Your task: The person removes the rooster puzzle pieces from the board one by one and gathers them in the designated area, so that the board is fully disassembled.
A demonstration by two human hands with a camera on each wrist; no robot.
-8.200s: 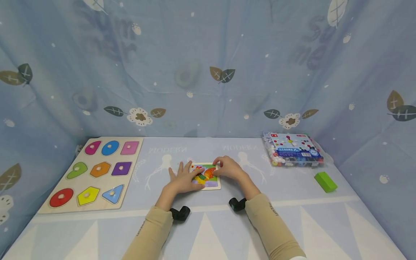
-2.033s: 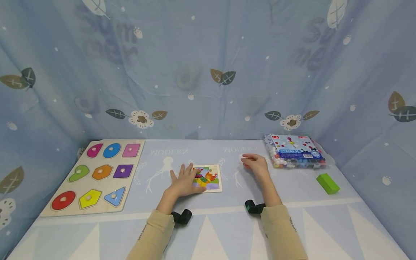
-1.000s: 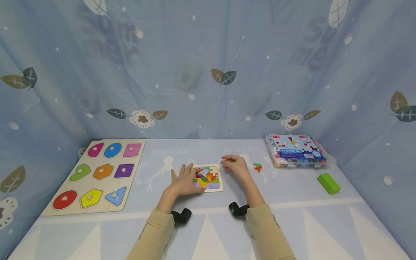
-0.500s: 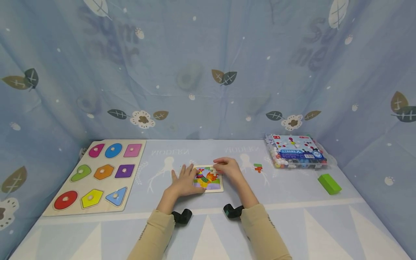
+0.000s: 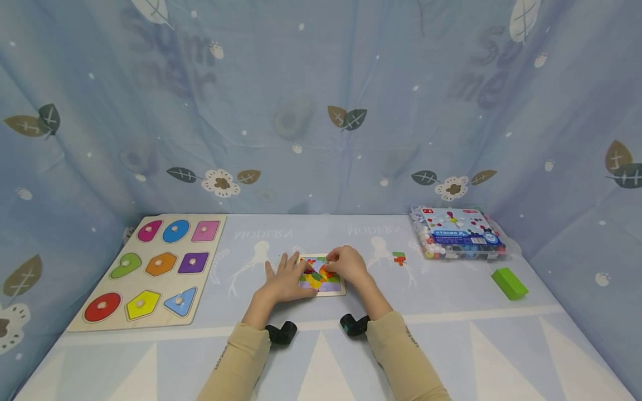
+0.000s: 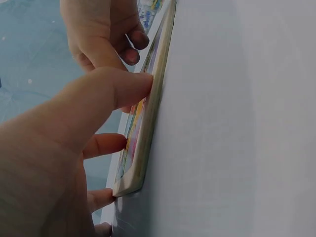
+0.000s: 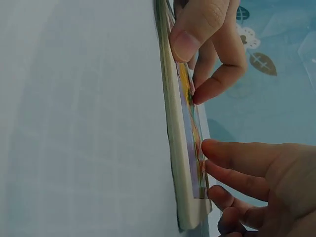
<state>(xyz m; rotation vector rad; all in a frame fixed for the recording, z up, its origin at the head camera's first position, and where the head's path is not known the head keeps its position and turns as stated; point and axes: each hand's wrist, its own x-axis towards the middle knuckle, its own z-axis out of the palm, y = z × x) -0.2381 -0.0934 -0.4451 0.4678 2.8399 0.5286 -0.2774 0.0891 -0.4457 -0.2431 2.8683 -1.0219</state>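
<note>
A small colourful jigsaw board (image 5: 328,285) lies on the blue mat at the centre. My left hand (image 5: 285,278) lies flat on its left part with fingers spread. In the left wrist view the left thumb (image 6: 118,89) presses the board's near edge (image 6: 148,123). My right hand (image 5: 345,266) rests over the board's right part. Its fingertips (image 7: 210,146) touch the picture surface of the board (image 7: 175,148); whether they grip a piece is hidden. Small loose puzzle pieces (image 5: 398,258) lie on the mat to the right of the board.
A wooden shape-sorting board (image 5: 150,267) with coloured pegged shapes lies at the left. A clear box of beads (image 5: 458,234) stands at the back right, with a green block (image 5: 509,283) in front of it. Printed blue cloth walls surround the mat.
My right hand went out to the right, where loose pieces now lie on the mat, then came back left onto the puzzle. The left hand stayed pressed on the board.
</note>
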